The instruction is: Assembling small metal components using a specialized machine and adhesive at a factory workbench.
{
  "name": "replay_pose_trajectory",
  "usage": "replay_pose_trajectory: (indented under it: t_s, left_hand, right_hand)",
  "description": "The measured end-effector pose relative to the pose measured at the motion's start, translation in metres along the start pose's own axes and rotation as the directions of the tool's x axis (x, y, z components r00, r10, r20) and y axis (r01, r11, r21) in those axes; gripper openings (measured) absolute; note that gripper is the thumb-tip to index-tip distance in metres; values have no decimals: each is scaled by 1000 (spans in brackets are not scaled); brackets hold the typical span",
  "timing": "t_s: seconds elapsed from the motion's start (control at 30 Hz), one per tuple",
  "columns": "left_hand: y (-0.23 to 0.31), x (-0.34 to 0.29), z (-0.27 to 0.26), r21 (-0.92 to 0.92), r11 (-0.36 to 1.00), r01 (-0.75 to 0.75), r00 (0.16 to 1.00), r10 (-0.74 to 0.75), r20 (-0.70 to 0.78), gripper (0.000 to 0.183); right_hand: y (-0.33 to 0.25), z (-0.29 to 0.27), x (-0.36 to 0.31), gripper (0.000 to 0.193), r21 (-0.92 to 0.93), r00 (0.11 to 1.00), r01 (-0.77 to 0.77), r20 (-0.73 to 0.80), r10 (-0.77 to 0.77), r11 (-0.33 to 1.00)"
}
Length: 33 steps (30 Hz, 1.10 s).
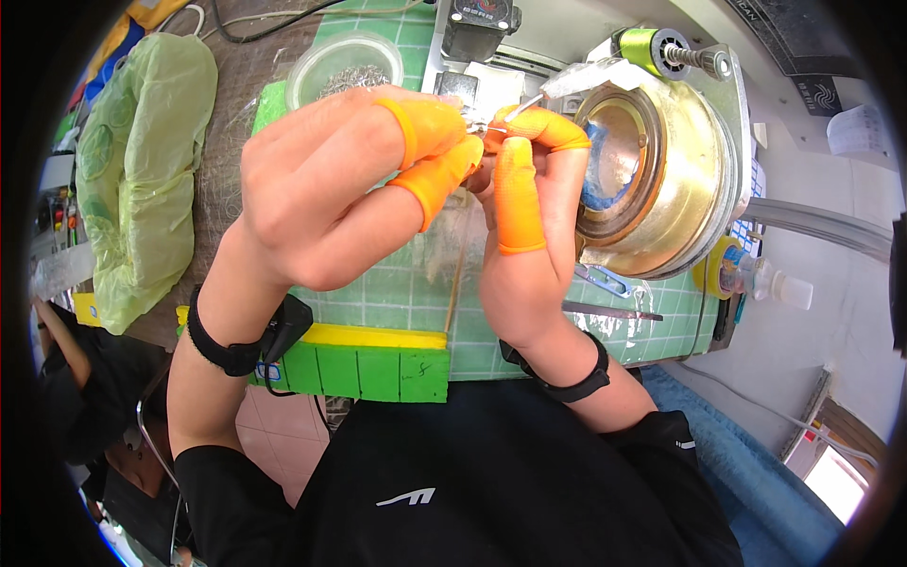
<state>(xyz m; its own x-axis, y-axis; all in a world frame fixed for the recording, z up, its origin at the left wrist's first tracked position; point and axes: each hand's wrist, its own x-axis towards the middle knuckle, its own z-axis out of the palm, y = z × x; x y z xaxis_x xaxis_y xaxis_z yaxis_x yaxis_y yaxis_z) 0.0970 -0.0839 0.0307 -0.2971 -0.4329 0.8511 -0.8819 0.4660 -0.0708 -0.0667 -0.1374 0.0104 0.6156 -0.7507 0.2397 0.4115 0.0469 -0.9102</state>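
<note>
My left hand [331, 189], with orange finger cots on thumb and forefinger, pinches a small shiny metal piece [476, 128] at its fingertips. Close against it, my right hand [529, 213] is closed too, its thumb and forefinger also in orange cots. What the right fingers grip is mostly hidden. A thin metal rod [523, 108] slants down to the right forefinger from a clear-wrapped part. Just beyond the left hand, a round clear tub [389, 59] holds many small metal bits. Right of my right hand stands a large brass-coloured drum [685, 175] with a dark ring around its opening.
Under my hands lies a green gridded mat [378, 307]. A green block with a yellow top [368, 371] sits at the near edge. Left is a pale green plastic-covered bundle [161, 180]. A green spool [642, 52], black device [480, 24] and small bottle [789, 290] stand around.
</note>
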Motion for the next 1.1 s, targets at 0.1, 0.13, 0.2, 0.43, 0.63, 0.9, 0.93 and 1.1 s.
replay_pose_trajectory:
  t_s: [0.1, 0.13, 0.2, 0.43, 0.63, 0.9, 0.93, 1.1]
  left_hand:
    - [2, 2, -4, 1, 1000, 5, 1000, -5, 5, 32]
    - [4, 2, -10, -43, 998, 44, 996, -40, 84, 32]
    - [6, 2, -13, -82, 993, 87, 983, -73, 166, 33]
    - [12, 7, -20, -16, 990, 139, 976, -135, 172, 31]
    - [37, -5, -55, 35, 769, 638, 762, -637, 117, 32]
    - [37, -5, -48, -97, 489, 867, 438, -655, 615, 24]
    - [38, -7, -46, -94, 465, 881, 420, -673, 609, 23]
    - [51, -2, -42, 14, 483, 876, 380, -707, 596, 42]
  right_hand:
    - [-2, -4, -1, 24, 81, 998, -70, 1, 70, 994]
    - [-3, -5, -1, 27, 99, 995, -100, 9, 99, 990]
    - [-2, -3, 1, 28, 99, 994, -106, -18, 108, 989]
    - [0, -5, -7, 29, 178, 992, -114, -29, 121, 977]
    - [-57, -14, -40, 33, 2, 948, -264, 183, 259, 964]
    - [-102, -61, -54, 44, -200, 918, -223, 287, 274, 954]
    - [-105, -61, -51, 43, -215, 909, -229, 303, 287, 949]
    - [-142, -71, -30, 27, -410, 932, 188, 362, -30, 893]
